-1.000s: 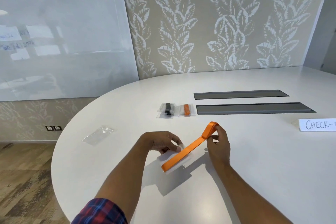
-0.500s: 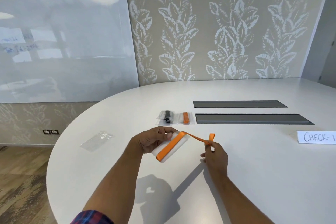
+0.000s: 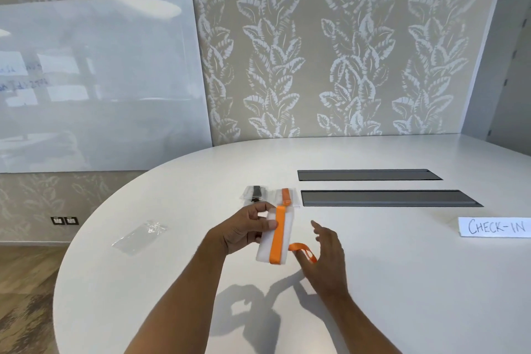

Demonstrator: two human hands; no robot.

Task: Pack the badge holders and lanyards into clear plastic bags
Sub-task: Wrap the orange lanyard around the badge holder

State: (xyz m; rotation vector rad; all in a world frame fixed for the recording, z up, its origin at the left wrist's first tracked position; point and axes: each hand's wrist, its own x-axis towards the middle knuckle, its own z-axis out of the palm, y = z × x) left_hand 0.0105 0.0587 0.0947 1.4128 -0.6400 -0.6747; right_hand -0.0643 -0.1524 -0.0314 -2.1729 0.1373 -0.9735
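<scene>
Change: a second ago your right hand (image 3: 324, 253) pinched the far loop of the orange lanyard (image 3: 278, 236) and held the strap stretched out; half a second ago it was folding that end back toward the badge holder (image 3: 274, 238). Now the strap lies wound along the holder's face, and only a short loop of tail curls free at the lower right.
Meaning for the task: you look most of the way through bundling this set. By my reading, the tail needs tucking in before the bundle goes into a bag.
Left hand: your left hand (image 3: 244, 228) grips the holder from its left edge, thumb on top against the strap, fingers curled beneath.
Right hand: its fingers are spread and relaxed, just beside the loose loop. Whether a fingertip touches the loop I cannot tell.
Where it is: held just above the desk (image 3: 402, 282), in front of you, near the two packed bags (image 3: 271, 195).
Long axis: the holder runs from near-left to far-right, slightly tilted, with its far end toward the packed bags. The strap follows that same axis.
Empty bag: a clear plastic bag (image 3: 139, 236) lies flat on the desk, well apart to your left.
Risk: the strap may spring loose if your thumb lifts.
</scene>
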